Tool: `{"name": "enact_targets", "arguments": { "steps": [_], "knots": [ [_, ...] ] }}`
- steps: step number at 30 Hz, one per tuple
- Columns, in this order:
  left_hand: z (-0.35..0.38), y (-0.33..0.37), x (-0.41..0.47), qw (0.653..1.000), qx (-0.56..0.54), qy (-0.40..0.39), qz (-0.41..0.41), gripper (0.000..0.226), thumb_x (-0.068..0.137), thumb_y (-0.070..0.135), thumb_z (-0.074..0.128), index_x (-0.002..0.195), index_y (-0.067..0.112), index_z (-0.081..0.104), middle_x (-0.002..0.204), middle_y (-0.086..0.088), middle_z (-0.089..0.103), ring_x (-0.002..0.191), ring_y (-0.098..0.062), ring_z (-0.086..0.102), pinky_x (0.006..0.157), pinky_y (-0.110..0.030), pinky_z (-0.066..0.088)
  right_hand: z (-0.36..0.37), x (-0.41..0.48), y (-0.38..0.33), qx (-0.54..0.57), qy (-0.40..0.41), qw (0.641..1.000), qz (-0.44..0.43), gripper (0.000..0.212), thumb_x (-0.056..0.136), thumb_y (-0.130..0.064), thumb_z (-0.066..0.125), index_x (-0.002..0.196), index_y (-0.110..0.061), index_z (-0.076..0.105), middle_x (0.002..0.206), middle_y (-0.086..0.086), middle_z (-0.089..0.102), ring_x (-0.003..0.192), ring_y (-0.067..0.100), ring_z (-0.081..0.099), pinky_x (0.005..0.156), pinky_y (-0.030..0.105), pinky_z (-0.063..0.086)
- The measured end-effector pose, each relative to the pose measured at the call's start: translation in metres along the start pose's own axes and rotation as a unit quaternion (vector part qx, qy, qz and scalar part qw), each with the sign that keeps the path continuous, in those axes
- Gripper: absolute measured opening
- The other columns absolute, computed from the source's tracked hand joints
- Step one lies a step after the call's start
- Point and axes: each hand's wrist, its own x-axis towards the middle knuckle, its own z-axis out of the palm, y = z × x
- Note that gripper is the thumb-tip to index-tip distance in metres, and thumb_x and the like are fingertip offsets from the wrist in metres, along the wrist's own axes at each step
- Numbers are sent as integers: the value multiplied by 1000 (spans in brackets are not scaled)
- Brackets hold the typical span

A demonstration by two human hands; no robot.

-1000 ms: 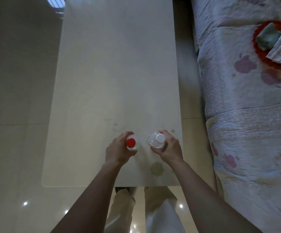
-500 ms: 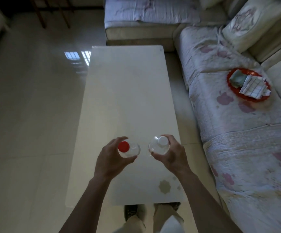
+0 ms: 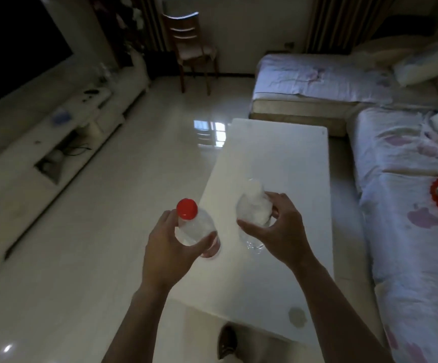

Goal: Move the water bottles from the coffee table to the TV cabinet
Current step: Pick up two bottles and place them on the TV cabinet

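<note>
Fingers (image 3: pixel 204 242) of the left hand (image 3: pixel 169 255) wrap round the clear body of the red-capped bottle (image 3: pixel 195 227), thumb on the near side and the rest curled across the front, so that grip is closed on the bottle below its shoulder; fingers (image 3: pixel 249 226) of the right hand (image 3: pixel 282 231) likewise close round the second bottle (image 3: pixel 253 209), whose top is blurred. Taking the coffee-table worktop (image 3: pixel 272 179) as the landmark, the TV cabinet (image 3: pixel 42 148) runs well apart to its left across the open floor, the sofa (image 3: pixel 406 210) lies just beside its right edge, and a chair (image 3: pixel 191 45) stands beyond its far end. Both bottles are held up off the worktop over its near left part, the red-capped one out past the left edge, the other over the surface. They look like thin clear plastic: probably light to moderate in weight, smooth and a little slippery, and likely to dent if squeezed hard. A mid-body hold, as both hands have now, seems soundest, and keeping them upright would guard against any loose cap leaking.
</note>
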Motion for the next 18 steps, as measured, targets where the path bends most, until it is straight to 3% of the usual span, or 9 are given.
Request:
{"name": "enact_targets", "arguments": {
  "steps": [3,9,13,18],
  "knots": [
    [-38,-4,-28,998,-8,42,-36,57,66,65,75,113,37,61,106,18,66,97,-7,65,83,-36,56,24,-13,-27,21,-35,999,-11,66,56,-51,87,112,-25,63,100,-5,63,90,12,63,79,37,58],
    [-104,-32,-84,988,26,121,-94,67,65,76,67,118,36,60,111,18,65,103,-8,63,88,-39,55,92,-41,-77,44,-144,988,-33,73,54,-58,84,117,-30,61,107,-9,63,96,13,64,83,32,59],
    [-149,-58,-108,975,41,174,-130,71,63,78,64,117,32,60,110,15,64,100,-9,62,87,-39,55,139,-52,-117,54,-199,978,-42,66,57,-48,90,113,-31,60,108,-12,63,97,11,64,84,31,59],
    [-215,-106,-125,964,47,213,-155,69,63,79,65,116,34,60,108,17,63,100,-7,61,86,-38,55,207,-63,-169,34,-247,967,-59,55,57,-53,85,103,-40,57,101,-13,61,93,10,63,82,31,57]
  ]
}}
